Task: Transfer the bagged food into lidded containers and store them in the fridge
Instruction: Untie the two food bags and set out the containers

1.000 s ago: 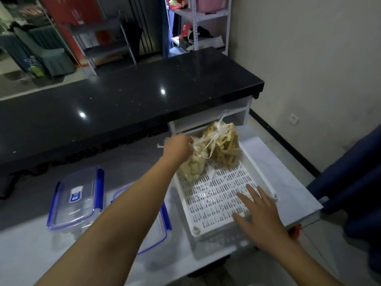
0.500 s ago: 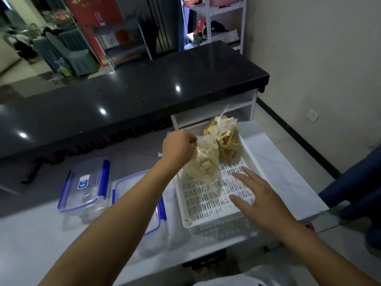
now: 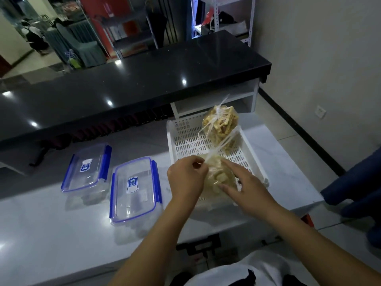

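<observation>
Pinching the tied neck of the pale food bag (image 3: 218, 178) above the white basket (image 3: 255, 162), the left hand (image 3: 185, 178) steadies it while right hand (image 3: 245, 186) fingers spread against it, likely for untying.

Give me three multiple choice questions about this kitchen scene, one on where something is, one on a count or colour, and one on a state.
1. Where is the bag of brown sticks?
A. in the white tray
B. on the black counter
C. in a container

2. How many lidded containers are on the table?
A. one
B. two
C. four

3. The near container is:
A. lid off
B. lid on
C. tipped over

Answers: 1 A, it sits at the tray's far end. 2 B, near container plus far container. 3 B, blue clips down.
</observation>
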### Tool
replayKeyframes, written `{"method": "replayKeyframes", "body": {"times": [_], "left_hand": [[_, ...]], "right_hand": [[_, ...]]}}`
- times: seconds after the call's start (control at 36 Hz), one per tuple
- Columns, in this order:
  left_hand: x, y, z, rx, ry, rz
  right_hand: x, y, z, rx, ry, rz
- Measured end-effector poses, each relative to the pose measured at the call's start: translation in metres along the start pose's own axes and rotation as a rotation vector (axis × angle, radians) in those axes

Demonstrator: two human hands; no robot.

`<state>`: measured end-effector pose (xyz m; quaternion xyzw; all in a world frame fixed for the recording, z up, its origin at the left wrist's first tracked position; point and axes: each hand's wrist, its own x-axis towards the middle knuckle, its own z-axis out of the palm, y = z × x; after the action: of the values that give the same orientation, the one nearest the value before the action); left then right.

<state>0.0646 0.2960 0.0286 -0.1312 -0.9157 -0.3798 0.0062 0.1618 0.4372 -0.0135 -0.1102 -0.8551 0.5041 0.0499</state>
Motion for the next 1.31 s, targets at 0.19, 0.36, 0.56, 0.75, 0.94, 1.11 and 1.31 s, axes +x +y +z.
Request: {"method": "replayKeyframes", "body": {"times": [0.19,0.36,0.56,0.75,0.94,1.11,1.31], "left_hand": [[0.006,-0.005,-0.009,-0.162,-0.085,-0.145],[0.004,-0.017,-0.009,-0.109,-0.238,-0.003],[0.026,-0.036,-0.045,0.032,-0.259,0.208],[0.036,-0.03,-0.041,0.234,-0.451,0.378],[0.037,-0.023,-0.01,0.229,-0.357,0.365],[0.041,-0.028,-0.013,0.208,-0.279,0.37],[0.037,-0.046,-0.037,0.089,-0.058,0.382]], "right_hand": [[0.03,-0.005,-0.003,-0.092,-0.097,0.001],[0.024,0.006,-0.006,-0.111,-0.17,-0.009],[0.033,-0.017,-0.019,-0.186,-0.068,-0.069],[0.044,-0.023,-0.001,-0.351,-0.007,-0.128],[0.05,-0.012,0.015,-0.425,0.166,-0.16],[0.055,-0.018,0.009,-0.252,0.119,-0.139],[0.054,-0.016,-0.038,-0.239,0.301,-0.192]]}}
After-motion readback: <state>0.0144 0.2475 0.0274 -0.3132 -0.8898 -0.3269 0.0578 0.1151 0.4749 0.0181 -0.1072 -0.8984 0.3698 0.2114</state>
